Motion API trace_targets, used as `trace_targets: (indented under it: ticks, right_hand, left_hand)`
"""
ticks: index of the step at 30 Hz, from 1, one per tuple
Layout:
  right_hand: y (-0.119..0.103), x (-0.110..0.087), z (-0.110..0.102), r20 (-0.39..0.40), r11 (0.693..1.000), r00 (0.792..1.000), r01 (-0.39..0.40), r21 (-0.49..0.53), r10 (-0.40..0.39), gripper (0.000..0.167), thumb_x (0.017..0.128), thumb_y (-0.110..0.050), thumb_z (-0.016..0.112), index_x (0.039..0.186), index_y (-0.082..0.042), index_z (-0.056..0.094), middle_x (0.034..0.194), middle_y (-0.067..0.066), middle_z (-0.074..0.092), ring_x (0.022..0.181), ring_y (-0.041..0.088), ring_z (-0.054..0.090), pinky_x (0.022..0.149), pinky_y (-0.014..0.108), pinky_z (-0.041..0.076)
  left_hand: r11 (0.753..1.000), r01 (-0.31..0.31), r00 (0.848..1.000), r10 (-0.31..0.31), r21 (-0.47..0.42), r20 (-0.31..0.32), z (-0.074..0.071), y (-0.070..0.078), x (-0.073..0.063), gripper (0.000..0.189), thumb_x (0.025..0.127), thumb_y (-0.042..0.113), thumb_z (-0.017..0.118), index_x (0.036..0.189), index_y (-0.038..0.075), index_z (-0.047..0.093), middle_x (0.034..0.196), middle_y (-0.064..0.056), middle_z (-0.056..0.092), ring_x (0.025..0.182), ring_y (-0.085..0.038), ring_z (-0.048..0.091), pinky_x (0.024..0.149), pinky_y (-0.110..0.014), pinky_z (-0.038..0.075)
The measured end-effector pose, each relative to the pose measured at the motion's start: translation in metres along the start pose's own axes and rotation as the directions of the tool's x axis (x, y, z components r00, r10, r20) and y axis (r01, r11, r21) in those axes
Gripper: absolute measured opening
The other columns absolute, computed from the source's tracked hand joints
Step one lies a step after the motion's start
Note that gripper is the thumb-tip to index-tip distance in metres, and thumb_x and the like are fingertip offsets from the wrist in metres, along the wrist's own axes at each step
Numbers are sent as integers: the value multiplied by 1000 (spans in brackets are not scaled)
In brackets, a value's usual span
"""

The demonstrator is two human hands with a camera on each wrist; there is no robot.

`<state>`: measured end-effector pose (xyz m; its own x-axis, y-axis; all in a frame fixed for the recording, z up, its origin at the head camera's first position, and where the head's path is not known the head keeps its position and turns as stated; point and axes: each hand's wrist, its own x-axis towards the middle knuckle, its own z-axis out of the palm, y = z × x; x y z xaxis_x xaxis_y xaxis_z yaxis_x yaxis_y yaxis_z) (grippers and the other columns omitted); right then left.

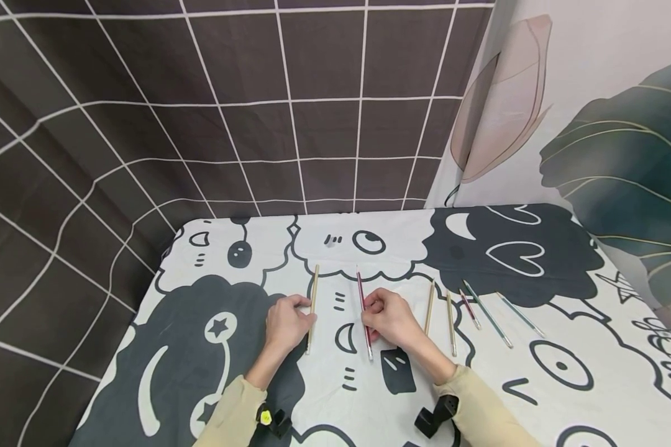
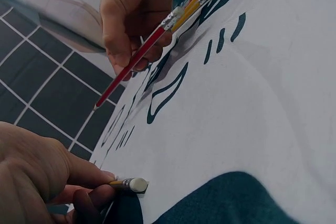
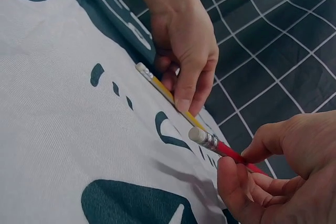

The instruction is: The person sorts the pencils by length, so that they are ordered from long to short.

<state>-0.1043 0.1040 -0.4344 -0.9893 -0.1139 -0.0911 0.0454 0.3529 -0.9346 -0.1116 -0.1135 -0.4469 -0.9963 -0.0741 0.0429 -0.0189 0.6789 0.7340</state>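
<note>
In the head view my left hand pinches a yellow pencil between thumb and fingers. The pencil lies along the cloth, its white eraser toward me. To its right, my right hand holds a red pencil by the middle, sharp tip pointing away. In the right wrist view this red pencil is raised off the cloth, and its pale eraser faces the camera. Both pencils stand roughly parallel, with a strip of cloth between them.
Right of my right hand several more pencils lie spread out: two yellow ones, a short dark red one, a green one and a teal one. A cartoon-print cloth covers the table. Dark grid curtain hangs behind.
</note>
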Motion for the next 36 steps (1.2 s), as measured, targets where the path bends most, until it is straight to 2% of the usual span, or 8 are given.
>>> trace_targets:
  ticks: [7,14,30,36]
  right_hand:
    - [-3,3,7,22,1000,1000,9,-11,-8,16,77,7,60,92,3,60,68,5,60,46,19,62,47,33,53]
    - [-5,5,14,35,999,999,33,-20,-32,15,77,6,61,92,4,60,68,5,62,45,21,64,46,32,53]
    - [-9,11,31,47,1000,999,9,-16,-9,15,76,5,61,91,2,60,69,3,64,44,16,62,46,32,53]
    - [-12,14,36,51,999,999,7,-38,-5,15,77,4,62,92,4,59,69,4,64,43,14,62,46,31,53]
  left_hand:
    - [1000,10,1000,-10,-27,8,-1,1,-1,23,76,3,79,98,1,76,66,-1,68,60,-15,64,64,-40,49]
    - [1000,21,1000,-21,-21,4,-1,0,-1,26,76,4,80,101,1,76,65,0,67,59,-13,63,64,-39,49]
    - [995,64,998,-62,-82,32,-1,-2,-2,28,81,5,77,108,1,76,58,3,63,44,-10,58,46,-28,45]
    - [994,76,996,-73,-84,43,-2,-1,-3,28,82,5,77,110,1,75,58,3,63,42,-10,57,44,-28,44]
